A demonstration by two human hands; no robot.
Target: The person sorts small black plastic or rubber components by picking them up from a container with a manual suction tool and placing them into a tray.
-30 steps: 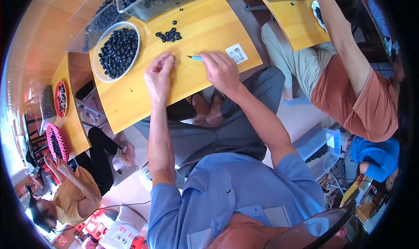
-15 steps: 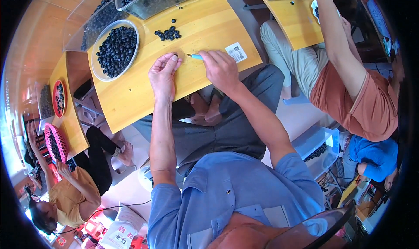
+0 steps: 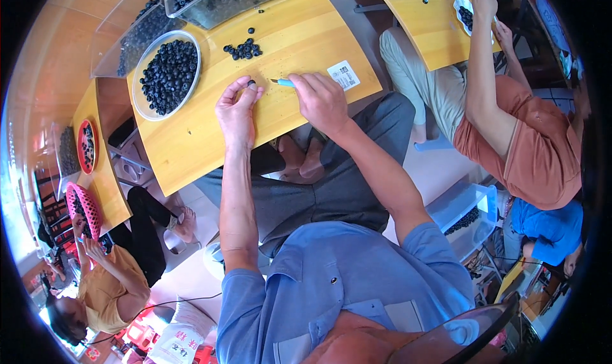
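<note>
My left hand (image 3: pixel 236 114) is over the table, pinching one dark blueberry (image 3: pixel 251 83) between thumb and fingers. Just to its right, my right hand (image 3: pixel 322 102) grips a small knife (image 3: pixel 285 82) with a light-blue handle. The short, dark blade points left toward the blueberry, with a small gap between them. Beyond my hands lies a loose group of blueberries (image 3: pixel 243 50) on the wood. A round clear tub (image 3: pixel 152 116) full of blueberries stands left of my left hand.
Large clear bins (image 3: pixel 220 10) of blueberries sit at the table's far edge. A white printed label (image 3: pixel 343 76) lies beside my right hand. Co-workers sit at tables on both sides, one near a pink basket (image 3: pixel 93 214), another near a white dish (image 3: pixel 460 13). A blue-clear bin (image 3: pixel 468 214) stands right.
The blueberry in my left fingertips now shows clearly; my hands have barely moved. The right co-worker's arm has swung right, uncovering the white dish. The left co-worker's hands have come together.
</note>
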